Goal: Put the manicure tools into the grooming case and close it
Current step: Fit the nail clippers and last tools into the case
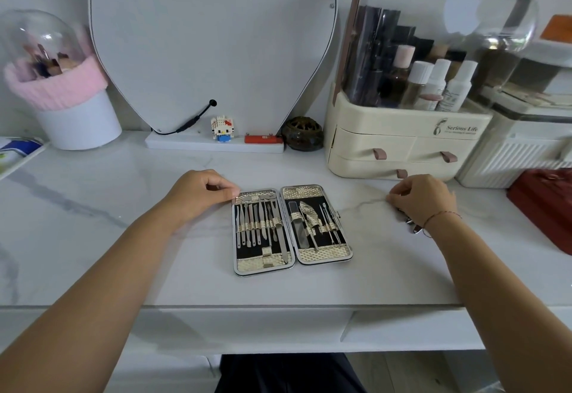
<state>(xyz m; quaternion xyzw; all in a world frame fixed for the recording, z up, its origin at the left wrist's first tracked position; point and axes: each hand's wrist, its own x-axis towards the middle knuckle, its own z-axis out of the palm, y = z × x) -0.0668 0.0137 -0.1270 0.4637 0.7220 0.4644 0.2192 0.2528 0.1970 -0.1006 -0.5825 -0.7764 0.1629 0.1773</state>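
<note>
The grooming case [325, 254] lies open flat in the middle of the white marble table, black inside with gold trim. Several steel manicure tools [257, 222] sit under its elastic loops in both halves. My left hand [201, 191] has curled fingers and pinches the case's far left corner. My right hand [424, 197] is on the table to the right of the case, apart from it, with its fingers curled. Loose metal tools [413, 227] stick out from under its wrist side; how it holds them is hidden.
A cream cosmetics organiser [402, 138] with a clear dome stands behind my right hand. A red box [544, 203] lies at the right edge. At the back are a mirror [210, 36], a small toy figure [221, 129], a dark round jar [303, 134] and a pink-topped container [62, 98].
</note>
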